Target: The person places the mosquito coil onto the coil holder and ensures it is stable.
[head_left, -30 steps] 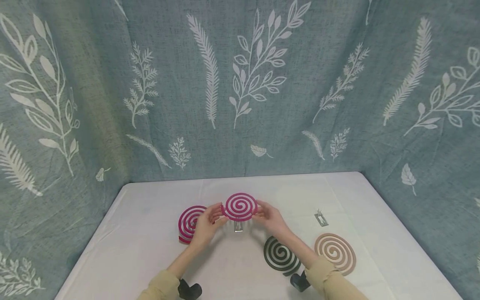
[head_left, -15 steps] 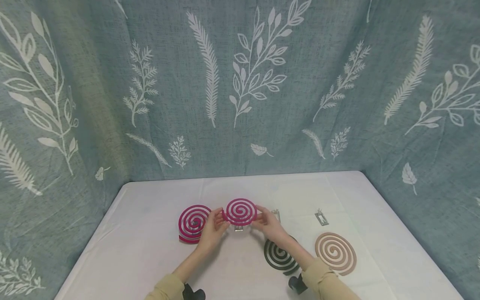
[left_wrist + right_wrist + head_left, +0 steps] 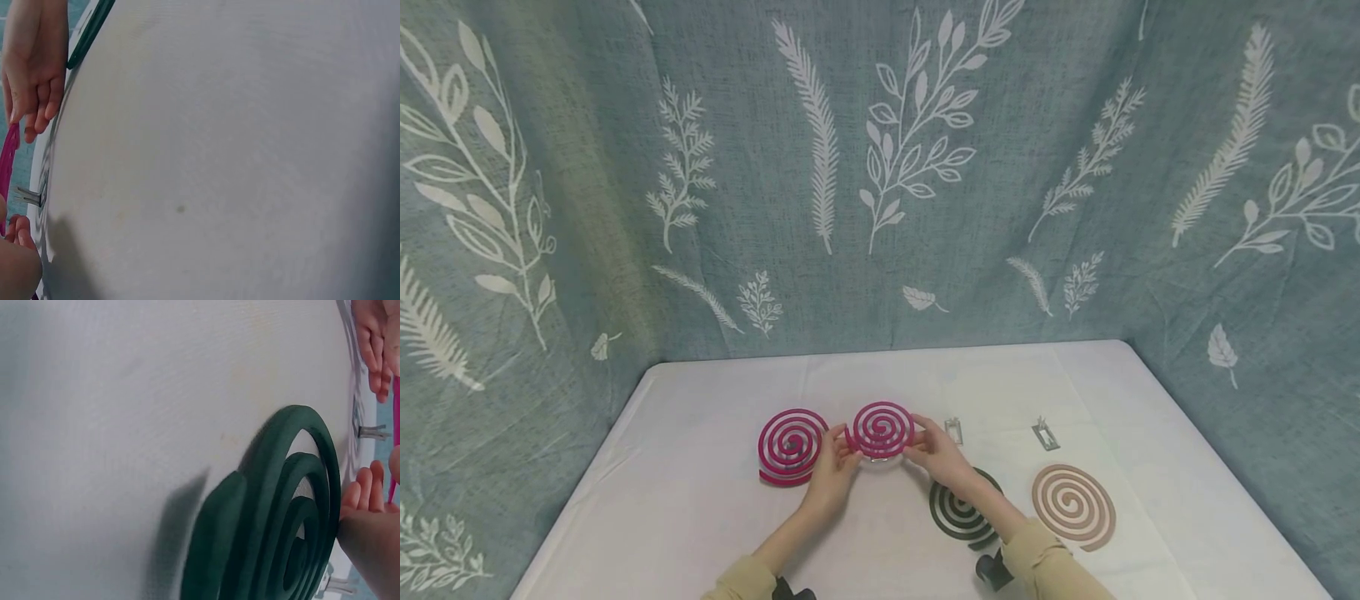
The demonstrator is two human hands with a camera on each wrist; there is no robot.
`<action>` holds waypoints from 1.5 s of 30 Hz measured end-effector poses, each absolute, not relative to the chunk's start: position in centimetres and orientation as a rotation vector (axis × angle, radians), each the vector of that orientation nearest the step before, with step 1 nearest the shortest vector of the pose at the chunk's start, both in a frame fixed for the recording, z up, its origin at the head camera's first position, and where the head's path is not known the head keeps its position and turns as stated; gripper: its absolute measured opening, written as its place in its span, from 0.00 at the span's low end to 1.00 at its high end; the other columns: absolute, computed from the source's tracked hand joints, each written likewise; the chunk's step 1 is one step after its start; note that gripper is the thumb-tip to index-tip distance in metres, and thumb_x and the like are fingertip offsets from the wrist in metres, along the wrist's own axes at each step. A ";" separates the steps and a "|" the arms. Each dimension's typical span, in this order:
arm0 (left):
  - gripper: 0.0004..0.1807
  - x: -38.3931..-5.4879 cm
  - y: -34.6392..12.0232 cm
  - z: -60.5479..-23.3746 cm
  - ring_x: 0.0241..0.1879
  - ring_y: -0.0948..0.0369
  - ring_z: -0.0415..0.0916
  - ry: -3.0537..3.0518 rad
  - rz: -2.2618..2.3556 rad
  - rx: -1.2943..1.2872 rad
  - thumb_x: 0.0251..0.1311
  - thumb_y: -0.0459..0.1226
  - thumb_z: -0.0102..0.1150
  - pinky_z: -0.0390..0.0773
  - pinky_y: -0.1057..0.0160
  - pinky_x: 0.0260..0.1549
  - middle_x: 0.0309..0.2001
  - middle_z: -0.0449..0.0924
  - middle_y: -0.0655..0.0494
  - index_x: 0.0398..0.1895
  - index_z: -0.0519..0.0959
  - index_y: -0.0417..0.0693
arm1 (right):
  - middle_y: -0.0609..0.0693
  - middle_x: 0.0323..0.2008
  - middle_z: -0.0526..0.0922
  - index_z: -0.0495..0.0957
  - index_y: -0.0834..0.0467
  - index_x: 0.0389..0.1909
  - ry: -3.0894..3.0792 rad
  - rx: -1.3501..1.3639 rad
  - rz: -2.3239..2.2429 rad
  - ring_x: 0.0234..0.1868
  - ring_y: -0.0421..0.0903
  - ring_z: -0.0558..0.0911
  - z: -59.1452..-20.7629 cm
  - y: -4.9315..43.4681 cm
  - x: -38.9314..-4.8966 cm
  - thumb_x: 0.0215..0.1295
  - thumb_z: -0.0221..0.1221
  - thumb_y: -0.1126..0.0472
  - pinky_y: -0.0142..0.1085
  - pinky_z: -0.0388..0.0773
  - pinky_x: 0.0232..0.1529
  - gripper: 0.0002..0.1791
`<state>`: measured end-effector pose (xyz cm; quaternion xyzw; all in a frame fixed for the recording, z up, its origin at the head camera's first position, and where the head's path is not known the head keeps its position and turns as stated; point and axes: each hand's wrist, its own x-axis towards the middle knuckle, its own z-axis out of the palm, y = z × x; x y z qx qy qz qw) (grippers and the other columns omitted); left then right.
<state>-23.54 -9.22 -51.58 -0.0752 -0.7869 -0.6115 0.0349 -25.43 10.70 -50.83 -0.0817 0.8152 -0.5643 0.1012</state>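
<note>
A pink mosquito coil (image 3: 882, 427) lies flat between the two hands, above a small metal stand (image 3: 878, 460) that it mostly covers in the head view. My left hand (image 3: 832, 477) pinches the coil's left edge, and my right hand (image 3: 942, 454) pinches its right edge. In the left wrist view the stand's metal prongs (image 3: 28, 196) rise under the coil; whether they touch it I cannot tell. Just left of the left hand, a second pink coil (image 3: 792, 444) sits on the table. Under the right forearm is a dark green coil (image 3: 262, 462), partly hidden.
A brown coil (image 3: 1071, 501) lies on the white table (image 3: 700, 500) at the right. Two more metal stands are there: one stand (image 3: 953, 430) beyond the right hand, another stand (image 3: 1045, 434) farther right. A patterned curtain (image 3: 880, 317) borders the table's back and sides.
Both hands have lowered the pink coil toward the nearer edge, and it now covers most of the stand. The left hand has shifted slightly right, uncovering more of the other pink coil.
</note>
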 end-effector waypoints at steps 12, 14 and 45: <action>0.29 -23.1 -8.9 -51.8 0.56 0.43 0.70 -2.427 -1.958 -0.157 0.66 0.28 0.48 0.71 0.56 0.57 0.53 0.68 0.33 0.67 0.51 0.32 | 0.58 0.47 0.78 0.57 0.61 0.69 2.399 -0.217 -1.650 0.46 0.46 0.78 -50.6 10.8 -25.6 0.65 0.56 0.63 0.39 0.77 0.47 0.33; 0.29 -23.1 -8.9 -51.9 0.55 0.44 0.70 -2.426 -1.966 -0.153 0.66 0.28 0.47 0.71 0.56 0.57 0.53 0.68 0.34 0.67 0.51 0.32 | 0.57 0.47 0.78 0.57 0.61 0.69 2.404 -0.216 -1.640 0.46 0.46 0.78 -50.7 10.8 -25.7 0.65 0.56 0.63 0.39 0.77 0.46 0.33; 0.29 -23.3 -9.1 -52.0 0.36 0.70 0.71 -2.438 -1.919 -0.110 0.61 0.29 0.56 0.72 0.78 0.37 0.41 0.76 0.40 0.63 0.58 0.29 | 0.53 0.40 0.78 0.59 0.60 0.69 2.402 -0.207 -1.587 0.39 0.43 0.76 -51.1 11.4 -26.3 0.64 0.58 0.62 0.33 0.74 0.39 0.33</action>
